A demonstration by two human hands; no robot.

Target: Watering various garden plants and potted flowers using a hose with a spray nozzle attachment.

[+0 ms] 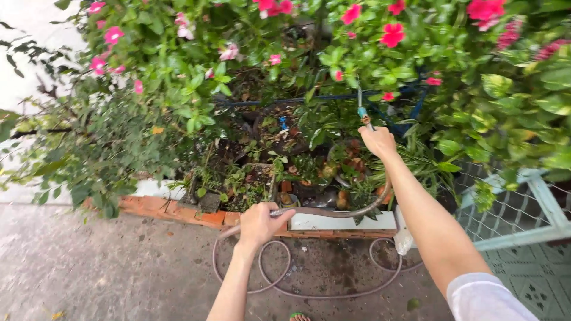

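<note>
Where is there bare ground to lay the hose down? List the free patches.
Free: wet concrete left of the hose coils, below the brick edging; tiled floor under the mesh fence. Crowded: the plant bed and ground beneath both hands, looped with hose.

A grey-brown garden hose (333,212) arcs between two raised hands, its nozzle (361,111) pointing up into flowering plants, while its slack lies looped on wet concrete below.

One hose (333,213); two hands; one mesh fence (523,214).
</note>
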